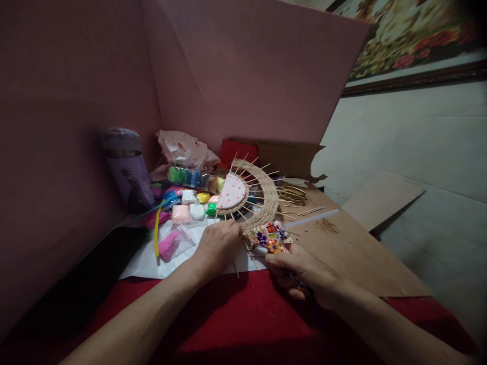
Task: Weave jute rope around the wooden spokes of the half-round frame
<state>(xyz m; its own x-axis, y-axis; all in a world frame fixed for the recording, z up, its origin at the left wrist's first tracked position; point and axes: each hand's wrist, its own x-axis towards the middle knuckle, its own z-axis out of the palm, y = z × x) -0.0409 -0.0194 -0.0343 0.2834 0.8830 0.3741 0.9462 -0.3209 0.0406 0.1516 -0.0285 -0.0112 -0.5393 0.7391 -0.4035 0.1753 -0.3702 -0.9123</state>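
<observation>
At centre, a twine arc [270,195] curves upward from the left hand's [221,244] pinching grip; right hand [306,271], just beside, clasps a flower-patterned piece [271,236]

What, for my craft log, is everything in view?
Flask: one, lilac, back left
Bundle: one, pale pink, back
Packets: several, mixed, left
Strip: one, yellow, beside packets
Woven arc: one, tan, centre
Semicircle: one, dotted pink, inside arc
Coil: one, golden, beside arc
Cardboard: several, brown, right, back
Sticks: several, tan, on cardboard
Rod: one, whitish, right
Sheet: one, white, under packets
Cloth: one, red, front
Slab: one, black, left
Panels: two, pink, left, back
Picture: one, multicoloured, upper right
Wall: one, pale, right
Floral item: one, multicoloured, lower centre
Left hand: one, bare, at arc
Right hand: one, bare, holding floral item
</observation>
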